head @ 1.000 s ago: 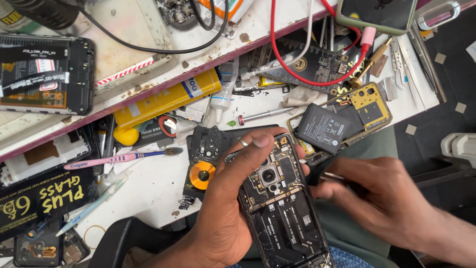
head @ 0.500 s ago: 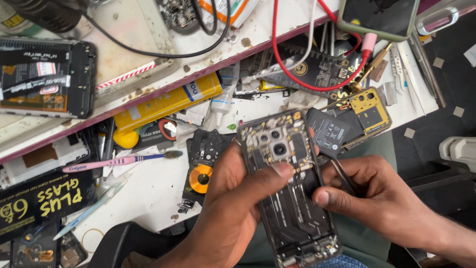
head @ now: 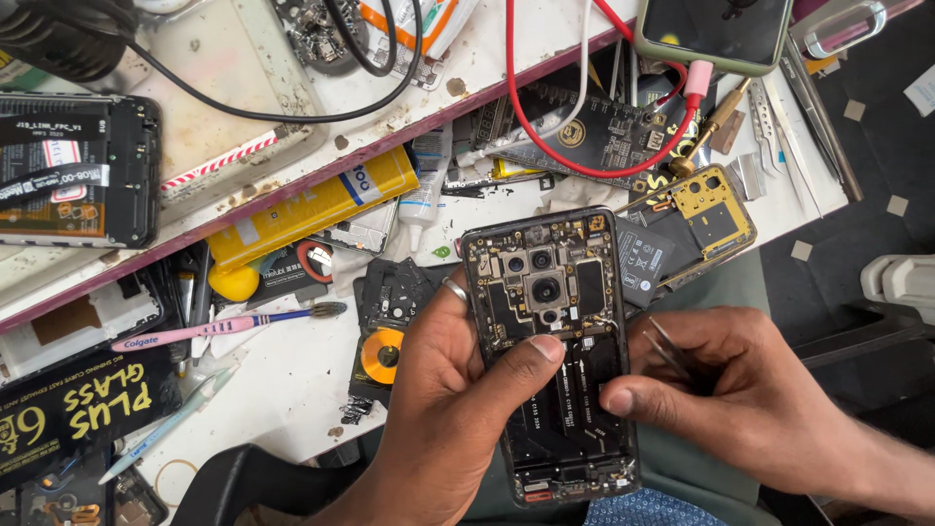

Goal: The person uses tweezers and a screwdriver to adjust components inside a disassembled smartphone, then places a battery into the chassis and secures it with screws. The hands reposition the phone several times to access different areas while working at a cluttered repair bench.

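Note:
An opened smartphone (head: 550,292) with its back cover off shows camera modules and circuit boards. My left hand (head: 443,409) grips it from the left side, thumb pressed across the middle, a ring on one finger. My right hand (head: 750,399) is at the phone's right edge, holding thin metal tweezers (head: 670,349) between fingers and palm, its thumb touching the phone's side. The phone is held upright above my lap, just off the white workbench (head: 292,380).
A yellow tube (head: 312,209), a pink toothbrush (head: 224,326), a black part with an orange coil (head: 382,353), a yellow-framed board (head: 716,209), a red cable (head: 545,136), another phone (head: 716,29) and a second opened phone (head: 78,170) lie around.
The phone has been lifted and turned upright, away from me. My left thumb now lies across its middle. My right hand with the tweezers has shifted to the phone's right edge.

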